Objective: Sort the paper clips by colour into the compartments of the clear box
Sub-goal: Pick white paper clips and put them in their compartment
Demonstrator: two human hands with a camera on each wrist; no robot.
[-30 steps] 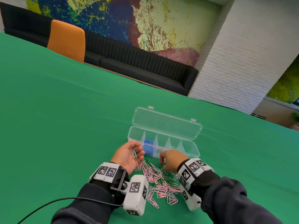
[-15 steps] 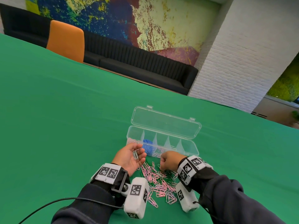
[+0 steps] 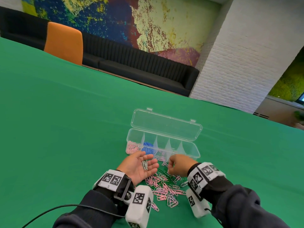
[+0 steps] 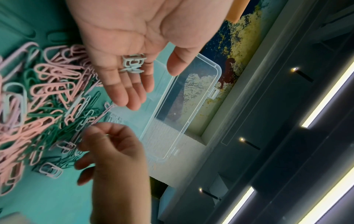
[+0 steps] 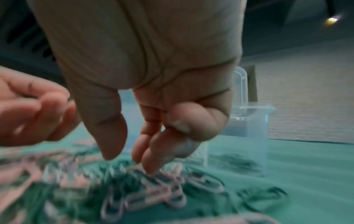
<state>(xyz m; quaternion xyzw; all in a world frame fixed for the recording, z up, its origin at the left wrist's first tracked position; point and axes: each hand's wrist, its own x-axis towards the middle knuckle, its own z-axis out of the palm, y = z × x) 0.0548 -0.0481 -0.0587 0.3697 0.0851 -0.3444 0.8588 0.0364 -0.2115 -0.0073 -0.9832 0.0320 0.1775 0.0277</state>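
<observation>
From the head view, the left hand (image 3: 139, 167) lies palm up with relaxed fingers, a few pale paper clips (image 3: 145, 165) resting on it, beside the clear plastic compartment box (image 3: 189, 151) — lid open, pink and blue clips inside. The left wrist view shows the right hand (image 4: 111, 145) with curled fingers over the loose pile of pink and green paper clips (image 4: 47, 97). The right wrist view is blurred — whether it holds a clip, I cannot tell.
</observation>
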